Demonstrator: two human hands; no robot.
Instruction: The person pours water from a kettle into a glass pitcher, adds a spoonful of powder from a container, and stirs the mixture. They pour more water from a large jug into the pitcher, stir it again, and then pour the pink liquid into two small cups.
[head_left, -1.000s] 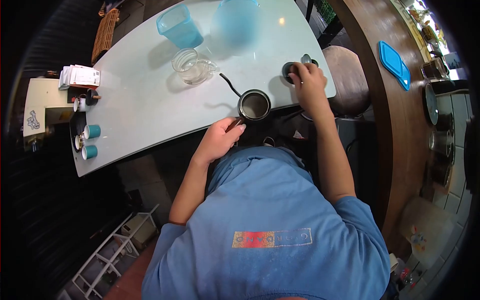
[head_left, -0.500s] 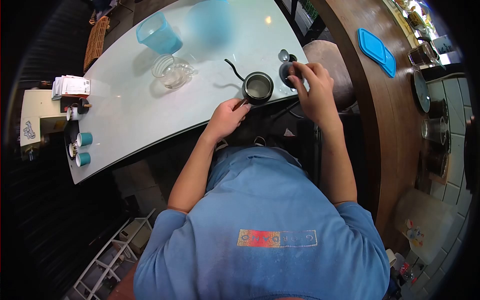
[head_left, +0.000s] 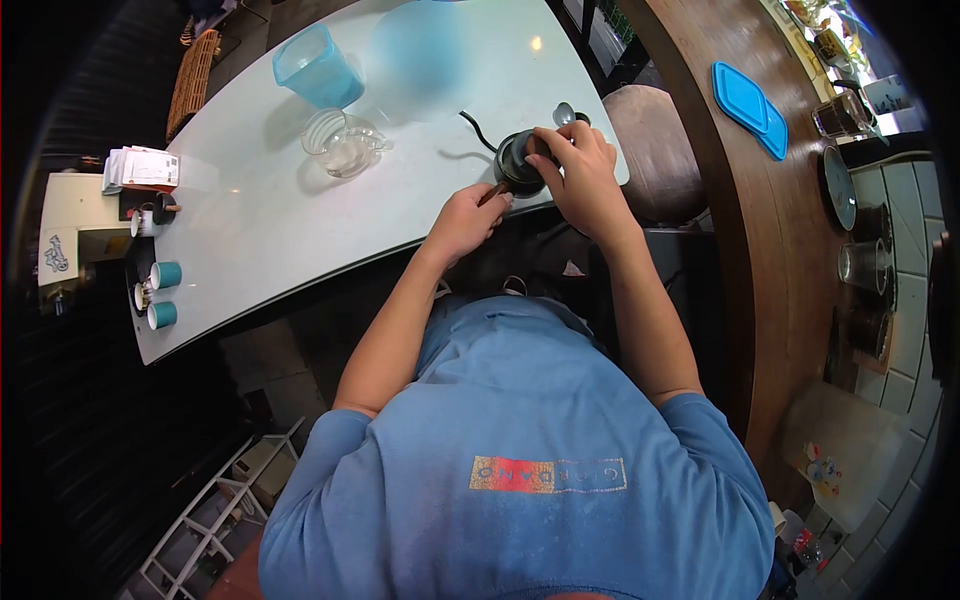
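A dark gooseneck kettle (head_left: 507, 181) stands near the front edge of the white table, its thin spout curving up and away to the left. My left hand (head_left: 470, 221) is wrapped round the kettle's wooden handle. Between the fingertips of my right hand (head_left: 578, 172) is the dark kettle lid (head_left: 519, 153), tilted over the kettle's mouth and overlapping its rim. Most of the opening is hidden by the lid and my fingers. A shiny round spoon (head_left: 565, 114) lies just beyond my right hand.
A glass server (head_left: 343, 145) and a translucent blue pitcher (head_left: 318, 70) stand on the white table (head_left: 300, 235). Teal cups (head_left: 165, 275) are at its left end. Blue lids (head_left: 749, 108) lie on the wooden counter (head_left: 735, 190) at right, and a round stool (head_left: 655, 150) stands between.
My right hand has brought the lid leftward from the table's right end to over the kettle. My left hand and the kettle have shifted slightly right.
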